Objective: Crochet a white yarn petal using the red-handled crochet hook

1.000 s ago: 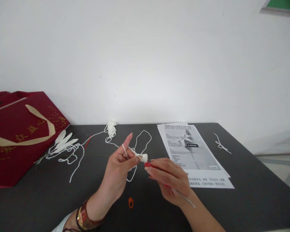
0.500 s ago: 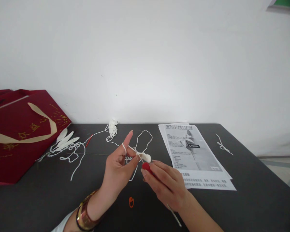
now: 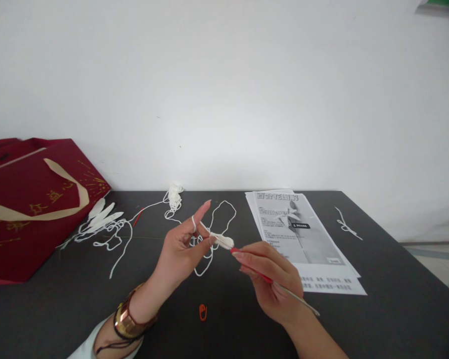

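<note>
Pinching left end of white crocheted piece (image 3: 225, 242) in left hand (image 3: 181, 252), above dark table (image 3: 239, 329); gripping red-handled hook (image 3: 262, 277) in right hand (image 3: 277, 279). Probably soft, light, easily stretched; best pinched near hook.

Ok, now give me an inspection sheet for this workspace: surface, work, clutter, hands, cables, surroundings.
Surface: dark table.
Work: white piece, hook with red grip, yarn.
Clutter: red bag and petals at left; orange clip in front; papers and knotted strand at right.
Hands: left hand pinches the piece, yarn around its forefinger; right hand grips the hook, front end at the piece.
Cables: nothing seen.
Surroundings: white wall behind.
</note>
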A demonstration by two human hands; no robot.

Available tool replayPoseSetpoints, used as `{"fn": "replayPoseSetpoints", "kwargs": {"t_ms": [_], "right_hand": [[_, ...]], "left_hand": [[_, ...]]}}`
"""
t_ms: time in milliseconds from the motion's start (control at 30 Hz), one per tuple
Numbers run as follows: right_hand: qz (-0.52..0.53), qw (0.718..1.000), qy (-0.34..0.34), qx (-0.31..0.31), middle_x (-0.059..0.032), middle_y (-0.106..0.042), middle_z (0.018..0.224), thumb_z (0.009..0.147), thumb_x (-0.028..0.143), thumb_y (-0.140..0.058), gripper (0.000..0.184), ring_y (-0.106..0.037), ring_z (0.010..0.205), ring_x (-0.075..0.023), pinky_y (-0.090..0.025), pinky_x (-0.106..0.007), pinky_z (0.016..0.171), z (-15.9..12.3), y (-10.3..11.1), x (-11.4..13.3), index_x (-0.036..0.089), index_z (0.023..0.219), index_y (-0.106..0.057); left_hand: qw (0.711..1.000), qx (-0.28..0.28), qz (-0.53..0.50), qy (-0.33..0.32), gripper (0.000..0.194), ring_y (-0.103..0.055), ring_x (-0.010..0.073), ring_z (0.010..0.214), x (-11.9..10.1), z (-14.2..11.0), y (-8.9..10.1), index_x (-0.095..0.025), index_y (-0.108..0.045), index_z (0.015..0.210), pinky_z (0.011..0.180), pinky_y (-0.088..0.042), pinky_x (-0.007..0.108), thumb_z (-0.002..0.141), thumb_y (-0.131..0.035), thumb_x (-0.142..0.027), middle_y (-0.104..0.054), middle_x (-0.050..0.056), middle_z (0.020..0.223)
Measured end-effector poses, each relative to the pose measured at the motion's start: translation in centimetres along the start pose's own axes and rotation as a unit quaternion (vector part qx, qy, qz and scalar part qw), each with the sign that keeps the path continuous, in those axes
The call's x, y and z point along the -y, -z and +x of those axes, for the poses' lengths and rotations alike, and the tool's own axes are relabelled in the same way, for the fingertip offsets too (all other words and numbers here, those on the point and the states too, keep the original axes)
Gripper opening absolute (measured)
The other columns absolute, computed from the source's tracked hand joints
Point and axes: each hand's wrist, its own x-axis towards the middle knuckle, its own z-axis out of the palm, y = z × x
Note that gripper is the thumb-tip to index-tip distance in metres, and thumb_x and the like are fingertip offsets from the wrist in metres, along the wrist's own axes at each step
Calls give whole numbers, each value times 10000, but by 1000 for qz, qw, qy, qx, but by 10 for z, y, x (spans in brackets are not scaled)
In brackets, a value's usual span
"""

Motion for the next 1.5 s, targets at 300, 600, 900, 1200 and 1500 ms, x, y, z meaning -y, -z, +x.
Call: {"fn": "replayPoseSetpoints", "kwargs": {"t_ms": [300,600,900,1200,1500], "right_hand": [[117,986,-118,-32,-72,-724,840,900,165,-583,164,-669,739,-194,-544,-323,618,-3,11,-8,214,994,-708],[277,934,-214,-71,-50,-706,736,884,243,-638,126,-653,641,-155,-521,-261,543,0,10,-9,192,902,-752],[383,872,-282,-113,-52,-736,672,829,286,-710,136,-678,546,-146,-547,-221,481,4,8,-11,164,798,-764],[485,746,-437,-132,-4,-684,507,727,334,-802,211,-613,400,-94,-572,-182,439,10,1,-11,130,719,-750],[546,659,-494,-152,-8,-709,585,721,273,-817,191,-618,460,-51,-564,-110,484,8,-12,-11,104,784,-755]], "left_hand": [[977,85,-146,132,373,-505,107,586,-6,4,5,-219,-765,1018,618,-414,248,660,-804,-122,-571,-32,643],[921,161,-262,237,622,-506,99,553,-11,3,8,-232,-706,1178,558,-380,230,588,-756,-41,-582,-37,603],[899,197,-293,259,594,-428,107,517,-12,2,8,-229,-756,1090,511,-318,239,536,-714,-21,-578,-21,559],[937,220,-219,157,503,-469,94,584,-9,-2,12,-282,-745,1109,569,-378,228,646,-799,-94,-562,-30,644],[989,123,-76,-20,410,-510,120,724,1,-12,-4,-376,-712,1145,713,-416,253,813,-695,-136,-588,-21,746]]}}
